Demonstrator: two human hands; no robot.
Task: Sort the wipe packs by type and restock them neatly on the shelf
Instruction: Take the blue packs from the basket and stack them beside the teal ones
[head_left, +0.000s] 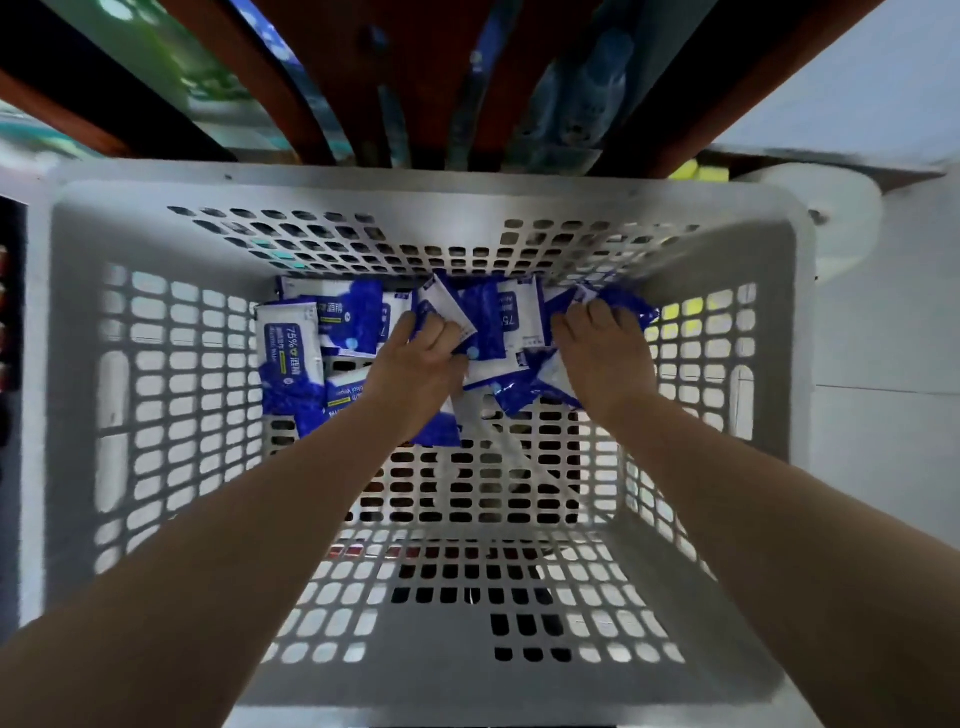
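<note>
A deep white perforated basket (156, 197) fills the view, and both bare arms reach down into it from the near rim. On the basket floor, bunched against the far wall, lies a loose heap of blue-and-white wipe packs (498, 322), overlapping at mixed angles, none stacked in order. One pack (285, 343) at the left end of the heap lies flat with "75%" legible on its label. The left hand (415, 369) is down on the middle of the heap, fingers curled closed around the edge of a pack (441, 312) that tilts up between thumb and fingers. The right hand (605, 353) is pressed on the right end of the heap, fingers bent over the packs there; whether it has actually gripped one cannot be told. The near half of the basket floor is bare. Beyond the far rim, red-brown shelf uprights (291, 88) stand, blurred, with blue and green goods between them.
</note>
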